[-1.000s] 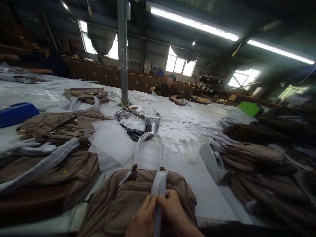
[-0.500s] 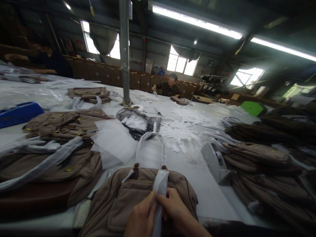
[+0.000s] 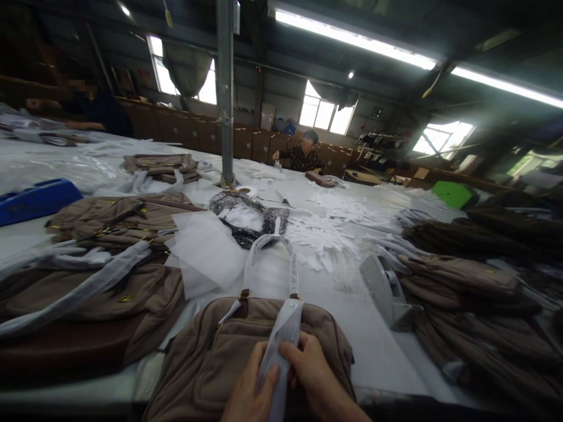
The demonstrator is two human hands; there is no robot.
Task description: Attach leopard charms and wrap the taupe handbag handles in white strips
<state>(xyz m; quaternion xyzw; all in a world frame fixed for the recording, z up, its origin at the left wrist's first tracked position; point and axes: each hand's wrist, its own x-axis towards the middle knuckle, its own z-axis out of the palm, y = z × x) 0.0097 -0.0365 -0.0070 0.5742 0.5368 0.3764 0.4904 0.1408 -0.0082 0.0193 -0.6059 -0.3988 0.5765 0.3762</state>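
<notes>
In front of me lies a brown fabric handbag (image 3: 229, 363) with dark piping and a front pocket. One of its handles (image 3: 271, 237), wrapped in white material, arches away from me over the table. A second strap in a translucent white wrap (image 3: 285, 328) runs down the bag's front towards me. My left hand (image 3: 253, 387) is closed around this wrapped strap from the left, its thumb on top. From the right, my right hand (image 3: 310, 366) pinches the wrap a little higher up, thumb across it. The strap's lower end leaves the frame at the bottom.
More brown bags (image 3: 101, 293) lie at left, others (image 3: 466, 293) are heaped at right. A grey tape dispenser (image 3: 387, 293), white sheets (image 3: 202, 252), a black-and-white bag (image 3: 246, 225) and white strips (image 3: 325, 231) surround the work. A metal post (image 3: 226, 94) rises beyond. Two people sit across.
My left hand has shifted slightly and its thumb now shows over the wrap. The wrap looks wider and more spread between my hands. The view has shifted a little.
</notes>
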